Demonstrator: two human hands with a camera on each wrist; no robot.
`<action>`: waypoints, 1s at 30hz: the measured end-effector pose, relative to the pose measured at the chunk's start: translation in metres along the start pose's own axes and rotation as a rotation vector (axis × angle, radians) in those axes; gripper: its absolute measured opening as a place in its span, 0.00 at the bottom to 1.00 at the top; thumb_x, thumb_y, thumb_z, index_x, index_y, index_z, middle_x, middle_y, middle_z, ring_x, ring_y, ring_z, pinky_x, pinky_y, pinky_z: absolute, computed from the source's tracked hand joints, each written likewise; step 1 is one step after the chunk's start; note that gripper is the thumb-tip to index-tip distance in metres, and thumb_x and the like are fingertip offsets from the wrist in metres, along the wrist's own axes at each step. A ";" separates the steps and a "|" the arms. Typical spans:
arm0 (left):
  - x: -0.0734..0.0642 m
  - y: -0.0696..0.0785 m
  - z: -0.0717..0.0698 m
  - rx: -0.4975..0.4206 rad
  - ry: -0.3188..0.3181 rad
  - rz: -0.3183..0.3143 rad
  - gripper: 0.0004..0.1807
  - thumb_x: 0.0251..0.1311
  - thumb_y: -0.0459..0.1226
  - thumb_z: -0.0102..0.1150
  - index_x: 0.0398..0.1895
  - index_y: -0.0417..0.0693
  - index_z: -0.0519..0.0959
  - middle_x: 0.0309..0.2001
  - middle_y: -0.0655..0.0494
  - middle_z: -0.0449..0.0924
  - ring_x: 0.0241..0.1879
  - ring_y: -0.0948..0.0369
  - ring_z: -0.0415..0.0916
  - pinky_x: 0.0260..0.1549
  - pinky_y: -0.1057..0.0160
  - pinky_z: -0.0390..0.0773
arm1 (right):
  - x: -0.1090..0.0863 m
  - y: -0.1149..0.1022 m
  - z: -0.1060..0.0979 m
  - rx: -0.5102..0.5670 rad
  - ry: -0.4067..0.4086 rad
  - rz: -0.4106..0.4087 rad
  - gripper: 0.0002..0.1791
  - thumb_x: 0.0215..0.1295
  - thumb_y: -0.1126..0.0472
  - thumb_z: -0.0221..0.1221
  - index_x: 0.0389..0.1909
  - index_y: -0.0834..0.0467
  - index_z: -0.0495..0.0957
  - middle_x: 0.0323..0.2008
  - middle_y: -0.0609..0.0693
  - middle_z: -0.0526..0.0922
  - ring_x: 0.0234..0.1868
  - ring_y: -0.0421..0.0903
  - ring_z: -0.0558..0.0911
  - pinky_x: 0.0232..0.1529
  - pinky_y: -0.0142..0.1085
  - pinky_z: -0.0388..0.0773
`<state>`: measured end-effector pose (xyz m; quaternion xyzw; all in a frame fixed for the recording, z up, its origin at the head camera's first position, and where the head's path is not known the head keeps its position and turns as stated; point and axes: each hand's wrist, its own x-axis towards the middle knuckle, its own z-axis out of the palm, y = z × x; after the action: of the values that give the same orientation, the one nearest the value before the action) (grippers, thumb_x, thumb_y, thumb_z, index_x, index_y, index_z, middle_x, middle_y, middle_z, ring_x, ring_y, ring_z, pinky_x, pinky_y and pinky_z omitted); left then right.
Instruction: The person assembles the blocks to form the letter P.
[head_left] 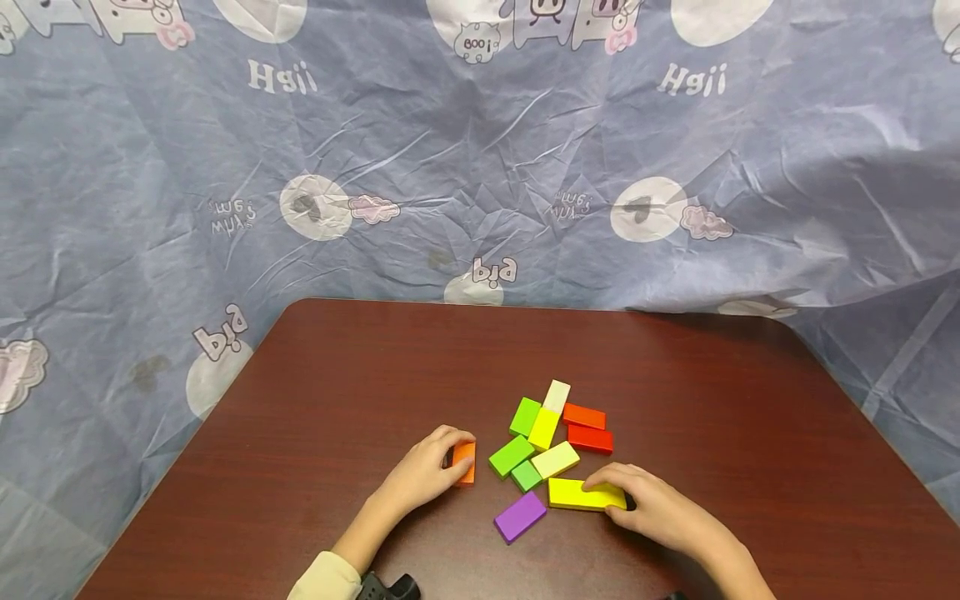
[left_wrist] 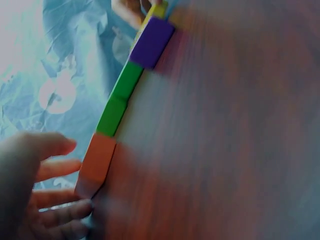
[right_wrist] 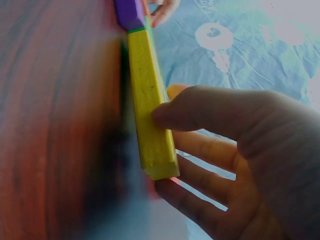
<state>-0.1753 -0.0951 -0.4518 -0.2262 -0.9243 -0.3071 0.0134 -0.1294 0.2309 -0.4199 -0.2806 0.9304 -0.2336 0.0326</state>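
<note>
At the left of the group, my left hand curves over an orange block. The left wrist view shows the fingers right at the orange block's upper edge, while the thumb stays off its front face. On the right, my right hand holds one end of a long yellow block. In the right wrist view the thumb presses the near face of the yellow block, with the other fingers behind and below it. A purple block lies between the hands, closer to the yellow one.
Beyond the purple block, several green blocks, a pale yellow block, a shorter yellow block, a cream block and two red blocks lie close together. The dark wooden table backs onto a patterned blue-grey cloth.
</note>
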 end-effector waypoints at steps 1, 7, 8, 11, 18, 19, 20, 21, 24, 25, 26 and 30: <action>0.000 -0.001 -0.001 -0.009 -0.009 0.003 0.16 0.60 0.45 0.53 0.50 0.53 0.75 0.48 0.58 0.75 0.48 0.59 0.73 0.47 0.56 0.74 | -0.001 -0.001 -0.001 -0.002 0.008 -0.007 0.17 0.53 0.65 0.60 0.42 0.45 0.76 0.42 0.34 0.77 0.44 0.38 0.74 0.45 0.33 0.74; 0.005 -0.003 -0.002 0.039 0.018 0.033 0.18 0.57 0.45 0.56 0.50 0.53 0.76 0.48 0.58 0.77 0.52 0.57 0.69 0.50 0.52 0.67 | -0.001 -0.012 -0.001 0.029 0.029 -0.093 0.17 0.53 0.65 0.60 0.43 0.44 0.76 0.41 0.35 0.77 0.43 0.36 0.74 0.43 0.31 0.74; 0.006 -0.003 -0.002 0.048 0.028 0.035 0.18 0.57 0.45 0.56 0.50 0.53 0.76 0.48 0.57 0.77 0.52 0.57 0.69 0.51 0.52 0.66 | 0.000 -0.016 0.000 0.037 0.031 -0.116 0.17 0.54 0.65 0.59 0.43 0.44 0.76 0.41 0.35 0.76 0.43 0.35 0.73 0.42 0.31 0.74; 0.009 -0.003 0.000 0.066 0.048 0.033 0.18 0.56 0.45 0.57 0.51 0.54 0.76 0.50 0.57 0.77 0.55 0.56 0.69 0.54 0.50 0.64 | 0.003 -0.025 0.004 0.038 0.048 -0.183 0.18 0.55 0.65 0.59 0.44 0.42 0.76 0.42 0.35 0.76 0.42 0.35 0.74 0.41 0.31 0.75; 0.017 -0.002 0.006 0.069 0.072 0.030 0.20 0.58 0.46 0.55 0.53 0.53 0.75 0.54 0.57 0.76 0.59 0.57 0.68 0.59 0.49 0.61 | 0.007 -0.049 0.016 -0.002 0.041 -0.258 0.18 0.54 0.64 0.59 0.45 0.44 0.79 0.41 0.38 0.75 0.40 0.34 0.73 0.35 0.27 0.73; 0.018 -0.003 0.007 0.070 0.075 0.030 0.20 0.58 0.47 0.55 0.53 0.54 0.75 0.54 0.57 0.76 0.59 0.57 0.68 0.60 0.49 0.61 | 0.008 -0.053 0.018 -0.010 0.040 -0.263 0.17 0.54 0.64 0.59 0.45 0.44 0.79 0.41 0.39 0.76 0.39 0.34 0.73 0.35 0.26 0.73; 0.019 -0.004 0.009 0.068 0.079 0.032 0.20 0.58 0.47 0.55 0.53 0.53 0.75 0.55 0.57 0.76 0.60 0.57 0.68 0.61 0.48 0.60 | 0.009 -0.057 0.020 -0.019 0.038 -0.267 0.17 0.54 0.64 0.59 0.45 0.44 0.80 0.41 0.39 0.76 0.39 0.33 0.72 0.34 0.26 0.72; 0.020 -0.005 0.010 0.063 0.082 0.032 0.20 0.58 0.47 0.54 0.54 0.53 0.75 0.55 0.56 0.75 0.60 0.57 0.67 0.61 0.48 0.60 | 0.010 -0.062 0.022 -0.026 0.036 -0.268 0.17 0.54 0.63 0.59 0.44 0.45 0.80 0.40 0.39 0.76 0.38 0.33 0.72 0.34 0.25 0.72; 0.022 -0.008 0.013 0.038 0.088 0.038 0.20 0.59 0.47 0.54 0.54 0.53 0.74 0.56 0.56 0.75 0.61 0.57 0.67 0.63 0.48 0.58 | 0.014 -0.077 0.027 -0.032 -0.027 -0.216 0.17 0.54 0.62 0.59 0.45 0.43 0.80 0.40 0.38 0.75 0.37 0.32 0.70 0.33 0.25 0.71; 0.022 -0.008 0.014 0.026 0.087 0.041 0.21 0.59 0.47 0.53 0.55 0.53 0.74 0.57 0.56 0.74 0.61 0.57 0.67 0.64 0.48 0.58 | 0.015 -0.081 0.028 -0.041 -0.051 -0.199 0.17 0.54 0.61 0.58 0.46 0.43 0.80 0.40 0.38 0.75 0.37 0.32 0.70 0.33 0.25 0.71; 0.022 -0.009 0.014 0.013 0.086 0.043 0.21 0.60 0.47 0.53 0.55 0.53 0.74 0.57 0.55 0.74 0.61 0.57 0.67 0.64 0.48 0.57 | 0.015 -0.086 0.030 -0.049 -0.079 -0.179 0.17 0.55 0.60 0.58 0.47 0.43 0.80 0.40 0.38 0.74 0.36 0.32 0.69 0.32 0.24 0.70; 0.020 -0.011 0.013 -0.041 0.072 0.049 0.21 0.60 0.47 0.52 0.56 0.53 0.73 0.59 0.55 0.72 0.62 0.56 0.66 0.65 0.48 0.55 | 0.018 -0.100 0.038 -0.092 -0.107 -0.182 0.17 0.56 0.59 0.58 0.47 0.45 0.80 0.41 0.40 0.74 0.35 0.32 0.68 0.31 0.22 0.69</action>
<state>-0.1964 -0.0870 -0.4656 -0.2377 -0.9109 -0.3336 0.0494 -0.0866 0.1324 -0.4074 -0.3772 0.9077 -0.1774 0.0479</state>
